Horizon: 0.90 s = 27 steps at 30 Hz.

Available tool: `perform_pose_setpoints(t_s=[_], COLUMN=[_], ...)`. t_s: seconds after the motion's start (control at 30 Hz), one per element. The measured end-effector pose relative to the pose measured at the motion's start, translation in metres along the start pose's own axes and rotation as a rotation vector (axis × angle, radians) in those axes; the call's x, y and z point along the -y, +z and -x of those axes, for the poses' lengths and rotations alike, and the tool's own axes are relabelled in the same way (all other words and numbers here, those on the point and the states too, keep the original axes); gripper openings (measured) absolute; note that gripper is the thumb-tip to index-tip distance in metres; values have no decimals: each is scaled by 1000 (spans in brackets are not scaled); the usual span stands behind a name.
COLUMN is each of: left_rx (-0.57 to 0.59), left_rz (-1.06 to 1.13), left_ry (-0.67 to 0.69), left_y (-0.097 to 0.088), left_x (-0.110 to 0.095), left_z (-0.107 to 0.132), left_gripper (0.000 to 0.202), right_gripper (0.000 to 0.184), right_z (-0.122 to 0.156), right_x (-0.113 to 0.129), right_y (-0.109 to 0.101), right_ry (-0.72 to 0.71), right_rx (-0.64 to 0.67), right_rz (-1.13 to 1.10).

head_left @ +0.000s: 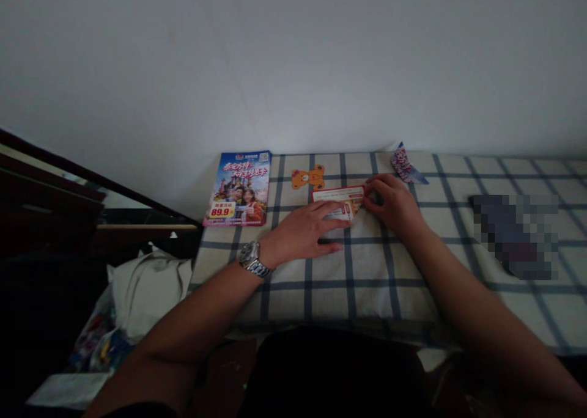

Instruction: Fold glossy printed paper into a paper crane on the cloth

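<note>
A red and white printed paper (337, 193), partly folded, lies flat near the middle of the checked cloth. My left hand (316, 230), with a metal watch at its wrist, rests on the paper's left and lower part, fingers spread. At the paper's right end, my right hand (387, 199) pinches a corner between thumb and fingers. Part of the sheet is hidden under my left fingers. Beyond my right hand, near the wall, stands a small folded paper piece (404, 164) in blue and pink.
A stack of blue and pink flyers (241, 189) lies at the table's left end. The checked tablecloth (293, 293) has a bear print. On the right is a dark blurred-out object (509, 238). A white bag (149, 289) sits below the left edge; a wall rises behind.
</note>
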<state>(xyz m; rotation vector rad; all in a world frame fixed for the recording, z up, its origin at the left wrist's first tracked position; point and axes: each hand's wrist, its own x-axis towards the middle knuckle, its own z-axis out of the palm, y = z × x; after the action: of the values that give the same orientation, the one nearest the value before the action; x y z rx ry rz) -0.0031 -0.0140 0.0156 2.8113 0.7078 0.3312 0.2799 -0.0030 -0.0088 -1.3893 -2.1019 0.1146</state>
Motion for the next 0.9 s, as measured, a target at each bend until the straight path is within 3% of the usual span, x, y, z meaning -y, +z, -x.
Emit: perform_pose_setpoints(t_s=[0.27,0.6,0.9], left_rx=[7,4,9], left_rz=[0,13,22], left_ry=[2,-5,-5], left_y=[-1,-1,1], left_x=[0,-1,1], left_z=[1,0,1], left_gripper=[52,52,53], right_gripper=[3,6,9], right_z=[-1,4,1], right_x=[-4,5,-11], right_y=[-2,-2,0], right_ry=[63,-71,43], right_rx=[-30,28,-71], right_rz=[8,-53,-42])
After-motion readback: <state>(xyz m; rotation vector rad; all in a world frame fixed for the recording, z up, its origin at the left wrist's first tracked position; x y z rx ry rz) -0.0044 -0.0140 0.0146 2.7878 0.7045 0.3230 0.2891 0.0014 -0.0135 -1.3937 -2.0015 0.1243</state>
